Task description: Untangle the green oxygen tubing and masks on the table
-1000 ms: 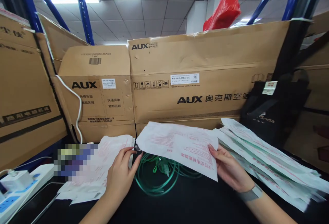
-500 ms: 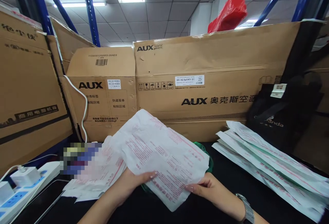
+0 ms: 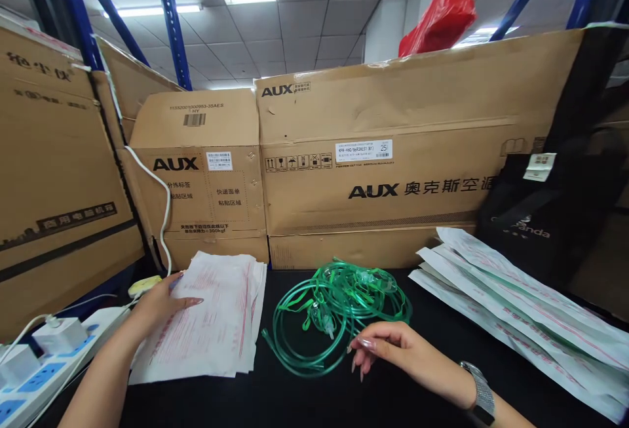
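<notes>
A stack of white paper pouches with red print lies left of centre on the black table top. My left hand rests on its left edge, thumb stretched over the top pouch and apart from the forefinger. In the middle sits a loose coil of clear green tubing, with green straps and clear plastic fittings bundled in it. My right hand hovers at the coil's front right, its fingers loosely bent, and I see nothing held in it. A metal-banded watch is on the right wrist.
More white pouches are piled at the right, near a black bag. A white power strip with plugs lies at the left edge. Cardboard boxes wall off the back. Overhead hangs a red plastic bag.
The pouch both hands held up in the middle now lies on the left stack. My left hand moved left with it; the right let go, and the green coil is uncovered.
</notes>
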The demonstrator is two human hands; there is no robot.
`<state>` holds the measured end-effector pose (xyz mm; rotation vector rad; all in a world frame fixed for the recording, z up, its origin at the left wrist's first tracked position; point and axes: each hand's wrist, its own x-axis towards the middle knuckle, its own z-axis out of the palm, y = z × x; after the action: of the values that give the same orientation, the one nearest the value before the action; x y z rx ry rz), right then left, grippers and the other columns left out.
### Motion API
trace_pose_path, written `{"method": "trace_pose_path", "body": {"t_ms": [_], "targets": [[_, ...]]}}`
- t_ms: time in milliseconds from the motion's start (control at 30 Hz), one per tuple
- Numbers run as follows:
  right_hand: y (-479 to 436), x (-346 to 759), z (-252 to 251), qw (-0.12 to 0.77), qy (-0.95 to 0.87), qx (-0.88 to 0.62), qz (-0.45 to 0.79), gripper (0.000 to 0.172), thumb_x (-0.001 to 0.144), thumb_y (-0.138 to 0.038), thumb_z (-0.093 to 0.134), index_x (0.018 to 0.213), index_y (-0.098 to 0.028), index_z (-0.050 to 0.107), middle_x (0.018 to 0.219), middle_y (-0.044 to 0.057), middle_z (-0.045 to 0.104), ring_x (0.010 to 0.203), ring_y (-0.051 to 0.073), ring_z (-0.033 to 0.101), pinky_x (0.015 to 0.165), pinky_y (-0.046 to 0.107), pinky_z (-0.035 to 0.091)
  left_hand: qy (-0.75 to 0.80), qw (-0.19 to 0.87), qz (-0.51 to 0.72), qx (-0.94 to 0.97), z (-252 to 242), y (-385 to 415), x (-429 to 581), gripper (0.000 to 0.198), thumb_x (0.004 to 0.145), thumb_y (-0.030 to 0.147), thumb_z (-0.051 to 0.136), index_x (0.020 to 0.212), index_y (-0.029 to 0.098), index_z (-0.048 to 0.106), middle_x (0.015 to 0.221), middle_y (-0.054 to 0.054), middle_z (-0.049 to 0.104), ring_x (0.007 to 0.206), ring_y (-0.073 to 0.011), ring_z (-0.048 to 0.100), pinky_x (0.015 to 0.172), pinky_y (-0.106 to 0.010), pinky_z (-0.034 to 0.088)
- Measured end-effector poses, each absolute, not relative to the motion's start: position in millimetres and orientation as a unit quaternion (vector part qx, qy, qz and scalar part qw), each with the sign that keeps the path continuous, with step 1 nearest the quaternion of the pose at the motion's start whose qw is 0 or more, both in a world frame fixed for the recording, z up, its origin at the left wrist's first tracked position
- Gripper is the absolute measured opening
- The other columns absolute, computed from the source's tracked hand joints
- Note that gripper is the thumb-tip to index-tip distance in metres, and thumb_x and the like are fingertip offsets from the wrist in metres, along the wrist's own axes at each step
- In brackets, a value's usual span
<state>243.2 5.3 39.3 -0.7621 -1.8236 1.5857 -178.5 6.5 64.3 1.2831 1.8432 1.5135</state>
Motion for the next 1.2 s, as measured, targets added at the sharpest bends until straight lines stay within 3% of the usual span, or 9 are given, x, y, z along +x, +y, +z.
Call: {"method": "trace_pose_path", "body": {"t_ms": [133, 267, 333, 500, 700, 800, 900, 1033, 1200], "targets": [[7, 244, 37, 0.283, -0.692, -0.285, 0.6, 0.034, 0.077, -0.043, 0.057, 0.085, -0.011, 0.066, 0.079, 0.01, 0.069, 0.069, 0.018, 0.065, 0.07, 0.033, 0.048, 0.761, 0.102, 0.397, 0.503, 55, 19, -185, 0.054, 0.054, 0.025, 0.073, 0.104, 0.01, 0.062, 0.101, -0.017, 0.066, 0.104, -0.0405, 0.053, 0.088, -0.048, 0.038], [8, 244, 36, 0.277, -0.693, -0.287, 0.601, 0.033, 0.077, -0.042, 0.057, 0.083, -0.011, 0.066, 0.079, 0.009, 0.069, 0.07, 0.018, 0.065, 0.071, 0.033, 0.048, 0.798, 0.0, 0.309, 0.517, 50, 18, -170, 0.052, 0.076, 0.031, 0.052, 0.126, 0.019, 0.045, 0.14, -0.016, 0.032, 0.128, -0.0381, 0.024, 0.099, -0.054, 0.019], [8, 244, 35, 0.277, -0.691, -0.284, 0.604, 0.031, 0.077, -0.04, 0.057, 0.083, -0.011, 0.066, 0.078, 0.009, 0.069, 0.069, 0.017, 0.065, 0.07, 0.033, 0.048, 0.816, -0.023, 0.271, 0.51, 42, 19, -156, 0.056, 0.08, 0.038, 0.043, 0.132, 0.017, 0.037, 0.144, -0.02, 0.02, 0.13, -0.0404, 0.016, 0.097, -0.061, 0.015], [7, 244, 34, 0.273, -0.692, -0.288, 0.603, 0.03, 0.077, -0.04, 0.057, 0.08, -0.012, 0.066, 0.077, 0.008, 0.069, 0.068, 0.016, 0.064, 0.07, 0.032, 0.048, 0.829, 0.024, 0.169, 0.533, 10, 31, -117, 0.081, 0.071, 0.069, 0.032, 0.135, 0.02, 0.031, 0.139, -0.025, 0.031, 0.125, -0.0474, 0.021, 0.088, -0.07, 0.017], [6, 242, 32, 0.267, -0.708, -0.297, 0.582, 0.033, 0.078, -0.043, 0.055, 0.079, -0.013, 0.066, 0.077, 0.008, 0.068, 0.069, 0.017, 0.064, 0.07, 0.032, 0.048, 0.81, 0.053, 0.101, 0.575, -15, 35, -101, 0.085, 0.063, 0.076, 0.032, 0.134, 0.028, 0.031, 0.142, -0.021, 0.027, 0.127, -0.0471, 0.016, 0.089, -0.072, 0.01], [11, 249, 36, 0.307, -0.717, -0.312, 0.543, 0.035, 0.079, -0.043, 0.053, 0.098, -0.015, 0.062, 0.083, 0.007, 0.066, 0.068, 0.016, 0.064, 0.068, 0.032, 0.05, 0.804, 0.043, 0.101, 0.584, -13, 34, -103, 0.086, 0.064, 0.076, 0.031, 0.134, 0.025, 0.033, 0.14, -0.023, 0.029, 0.125, -0.0486, 0.018, 0.088, -0.072, 0.012], [23, 272, 47, 0.417, -0.716, -0.37, 0.42, 0.047, 0.081, -0.043, 0.048, 0.121, -0.019, 0.046, 0.089, 0.007, 0.063, 0.064, 0.016, 0.062, 0.057, 0.029, 0.05, 0.785, 0.02, 0.119, 0.607, -4, 33, -102, 0.083, 0.071, 0.071, 0.029, 0.132, 0.016, 0.037, 0.138, -0.026, 0.031, 0.126, -0.0463, 0.021, 0.09, -0.07, 0.015], [43, 323, 62, 0.522, -0.664, -0.535, 0.033, 0.041, 0.082, -0.038, 0.042, 0.116, -0.016, 0.05, 0.091, 0.011, 0.062, 0.072, 0.021, 0.06, 0.063, 0.035, 0.049, 0.721, -0.012, 0.163, 0.674, 13, 29, -92, 0.07, 0.081, 0.058, 0.028, 0.13, 0.01, 0.039, 0.145, -0.017, 0.02, 0.131, -0.0296, 0.019, 0.104, -0.046, 0.019], [52, 365, 66, 0.312, -0.552, -0.714, -0.297, 0.033, 0.079, -0.024, 0.044, 0.103, -0.008, 0.061, 0.108, 0.019, 0.057, 0.1, 0.036, 0.05, 0.08, 0.048, 0.041, 0.582, -0.051, 0.286, 0.76, 20, 21, -74, 0.058, 0.084, 0.045, 0.038, 0.134, 0.017, 0.031, 0.143, -0.009, 0.03, 0.127, -0.0243, 0.032, 0.104, -0.038, 0.028]]}}
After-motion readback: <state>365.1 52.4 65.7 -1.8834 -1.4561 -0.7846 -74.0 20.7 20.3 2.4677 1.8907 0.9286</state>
